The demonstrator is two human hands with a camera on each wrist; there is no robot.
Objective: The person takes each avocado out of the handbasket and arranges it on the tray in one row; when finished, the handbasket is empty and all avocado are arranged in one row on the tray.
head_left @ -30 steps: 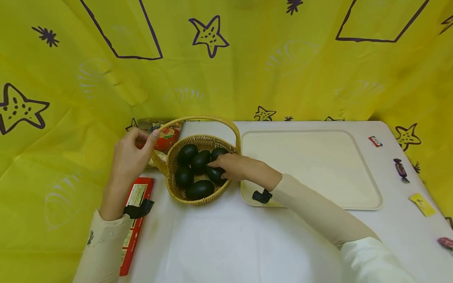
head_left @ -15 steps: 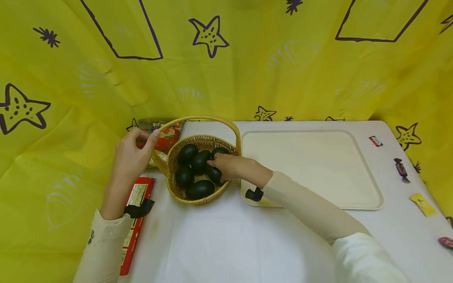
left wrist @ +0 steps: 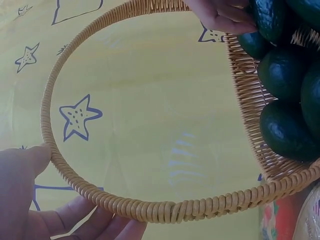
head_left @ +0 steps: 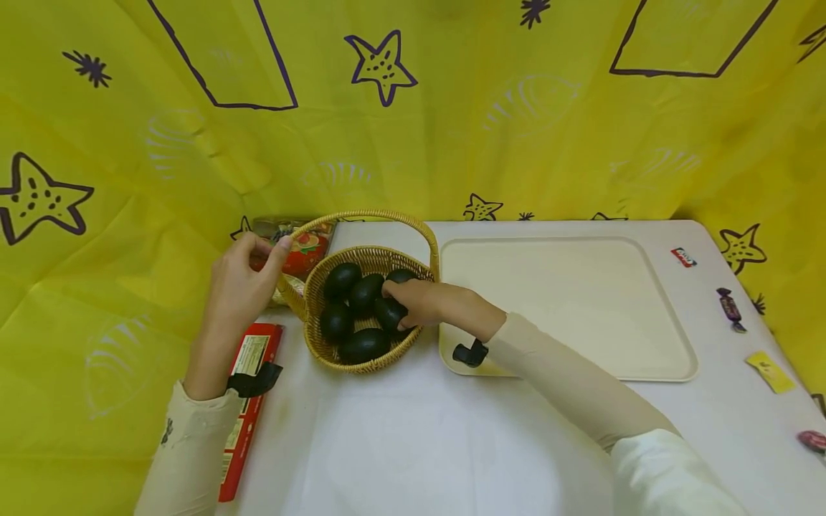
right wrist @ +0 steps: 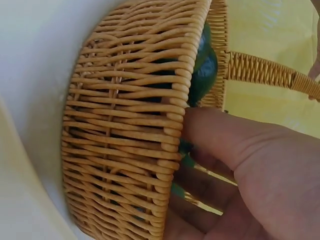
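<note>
Reaching into the wicker basket [head_left: 361, 319], your right hand [head_left: 429, 302] had its fingers and thumb curled round one dark green avocado [head_left: 390, 312], the one lying against the basket's right-hand wall. That fruit sat directly under your grip, its long axis running roughly from the far left to the near right, so the fingers crossed its narrow width and not its length. The right wrist view showed the thumb pressed just inside the woven rim, with green skin showing behind it. Your left hand [head_left: 240, 287] was on the far left side, pinching the basket's arched handle [head_left: 368, 216] between thumb and fingers and holding it down toward the left. The other avocados [head_left: 351, 301] lay packed close beside the gripped one, touching it on its left. The cream tray [head_left: 658, 358] stood on the white surface [head_left: 413, 444] just right of the basket, on the same side as your right arm, and so that hand was much the nearer of the two to it. A red packet [head_left: 245, 401] lay under your left forearm.
</note>
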